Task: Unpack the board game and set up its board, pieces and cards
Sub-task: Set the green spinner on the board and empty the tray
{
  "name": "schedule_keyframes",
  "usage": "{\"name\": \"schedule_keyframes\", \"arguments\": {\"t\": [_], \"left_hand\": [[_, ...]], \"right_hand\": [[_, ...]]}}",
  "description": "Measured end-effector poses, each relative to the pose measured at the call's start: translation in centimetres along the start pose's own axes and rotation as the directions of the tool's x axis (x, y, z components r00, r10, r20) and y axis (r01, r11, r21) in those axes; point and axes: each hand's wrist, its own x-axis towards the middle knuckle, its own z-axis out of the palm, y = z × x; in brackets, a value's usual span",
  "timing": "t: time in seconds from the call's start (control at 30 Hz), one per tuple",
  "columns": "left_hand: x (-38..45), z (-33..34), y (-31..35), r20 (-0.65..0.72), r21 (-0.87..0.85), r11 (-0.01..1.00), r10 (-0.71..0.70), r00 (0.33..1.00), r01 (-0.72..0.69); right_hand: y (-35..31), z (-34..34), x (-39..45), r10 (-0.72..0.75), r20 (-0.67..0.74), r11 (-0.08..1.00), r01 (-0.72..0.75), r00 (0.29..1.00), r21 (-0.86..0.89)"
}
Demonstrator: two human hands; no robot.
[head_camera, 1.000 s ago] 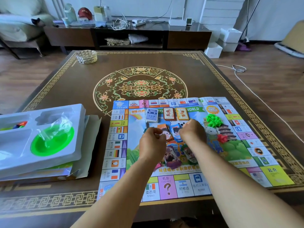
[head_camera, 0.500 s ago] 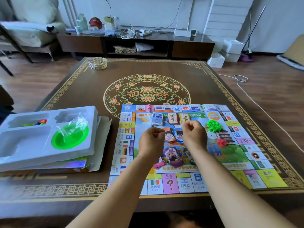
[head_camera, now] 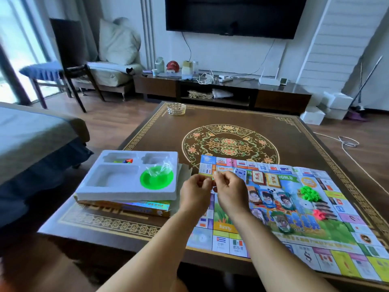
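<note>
- at mid-frame, our left hand (head_camera: pixel 196 191) and right hand (head_camera: pixel 229 191) meet, fingers curled, pinching something small between them; we cannot tell what it is.
- the board (head_camera: pixel 294 209) lies unfolded at lower right of the table (head_camera: pixel 294 133), with card decks (head_camera: pixel 265 179), character cards and green pieces (head_camera: pixel 310 193) on it.
- the tray (head_camera: pixel 126 175) at centre left holds a green bowl (head_camera: pixel 156 179).
- we judge piece set-up under way; next, place this bit on the board.

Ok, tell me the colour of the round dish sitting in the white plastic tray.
Bright green, with a clear crumpled plastic bag lying in it. The round dish shows best in the head view.
</note>
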Motion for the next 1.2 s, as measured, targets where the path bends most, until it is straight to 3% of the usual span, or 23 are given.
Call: {"name": "schedule_keyframes", "arguments": {"t": [0.27, 0.53, 0.7, 0.9, 1.2], "left_hand": [[2.2, -9.0, -1.0, -0.148, 0.238, 0.97, -0.007, 0.989, 0.042], [6.7, -13.7, -3.8, -0.13, 0.559, 0.824, -0.023, 0.991, 0.092], [8.9, -14.4, -4.7, -0.104, 0.733, 0.673, -0.029, 0.994, 0.096], [10.2, -14.0, -4.5, -0.058, 0.769, 0.634, -0.069, 0.996, 0.088], [10.9, -13.5, -4.9, -0.049, 0.758, 0.647, -0.079, 0.996, 0.088]], "right_hand": [[-3.5, 6.5, -0.6, -0.018, 0.177, 1.0, 0.013, 0.984, 0.026], [-4.0, 10.6, 1.1, -0.004, 0.335, 0.989, 0.054, 0.942, -0.138], [-3.5, 12.7, 2.6, -0.021, 0.405, 0.924, 0.172, 0.914, -0.34], [-3.8, 14.0, 3.5, -0.056, 0.489, 0.804, 0.329, 0.871, -0.495], [-4.1, 16.4, 4.7, -0.088, 0.399, 0.788, 0.309, 0.913, -0.532]]}}
